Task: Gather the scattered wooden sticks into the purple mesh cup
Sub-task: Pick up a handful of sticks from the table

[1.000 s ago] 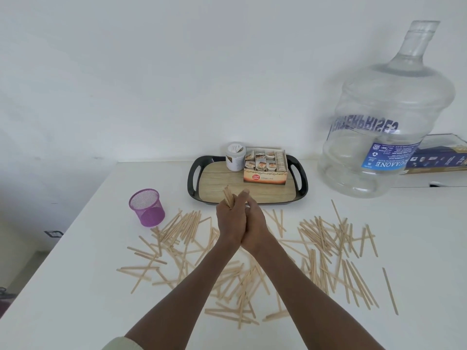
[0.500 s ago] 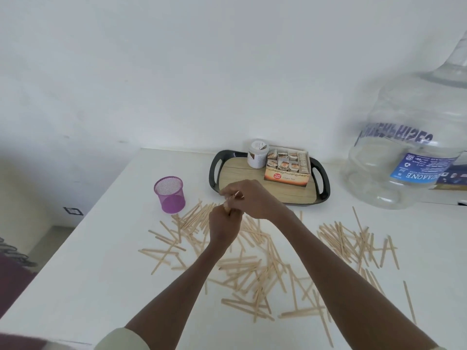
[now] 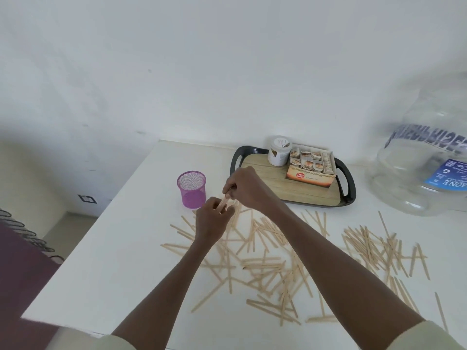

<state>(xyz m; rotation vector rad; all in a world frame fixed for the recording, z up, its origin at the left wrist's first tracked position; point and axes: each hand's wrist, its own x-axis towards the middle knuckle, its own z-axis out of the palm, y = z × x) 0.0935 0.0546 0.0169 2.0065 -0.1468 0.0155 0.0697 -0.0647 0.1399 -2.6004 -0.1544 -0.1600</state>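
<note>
A purple mesh cup (image 3: 191, 189) stands upright on the white table (image 3: 121, 261), left of my hands; no sticks show inside it. Several pale wooden sticks (image 3: 267, 266) lie scattered over the table's middle, with another heap (image 3: 374, 246) further right. My left hand (image 3: 211, 222) grips the lower part of a small bundle of sticks (image 3: 225, 202), just right of the cup. My right hand (image 3: 246, 186) pinches the top of the same bundle from above. The bundle is mostly hidden by my fingers.
A black-rimmed tray (image 3: 350, 193) with a wood-look base holds a white jar (image 3: 279, 150) and an open tea box (image 3: 312, 164) behind my hands. A large clear water bottle (image 3: 424, 157) stands at the far right. The table's left edge drops to the floor.
Both hands have carried the stick bundle leftward, close to the purple cup. My right hand has shifted from beside the left hand to the top of the bundle. The view has swung left.
</note>
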